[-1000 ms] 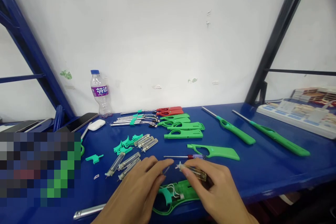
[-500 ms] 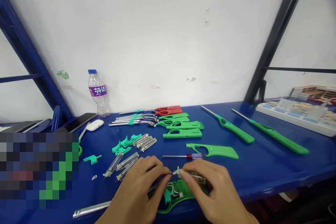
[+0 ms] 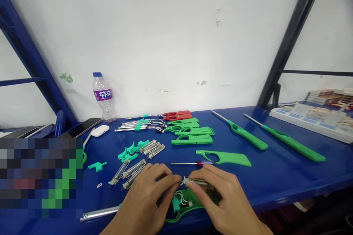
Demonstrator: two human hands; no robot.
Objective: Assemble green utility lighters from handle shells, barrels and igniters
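Note:
My right hand (image 3: pixel 223 200) pinches a clear plastic fuel tube (image 3: pixel 199 182) by its white valve end, just above an open green lighter shell (image 3: pixel 183 205) with white wires inside it. My left hand (image 3: pixel 146 200) is curled beside it, fingertips pressed together at the tube's tip on something too small to make out. A metal nozzle tube (image 3: pixel 99 213) sticks out leftwards from under my left hand, lying on the blue table (image 3: pixel 275 176).
Behind my hands lie a small screwdriver (image 3: pixel 193 163), a green handle shell (image 3: pixel 226 158), several clear tubes (image 3: pixel 132 169), green triggers (image 3: pixel 129 151), stacked green and red shells (image 3: pixel 190 132), two finished green lighters (image 3: pixel 289 143), a water bottle (image 3: pixel 103 97), a phone (image 3: pixel 85 127) and an earbud case (image 3: pixel 99 130).
Both hands came closer together and sank slightly towards the open shell. My left fingertips, apart from the tube before, now meet its tip.

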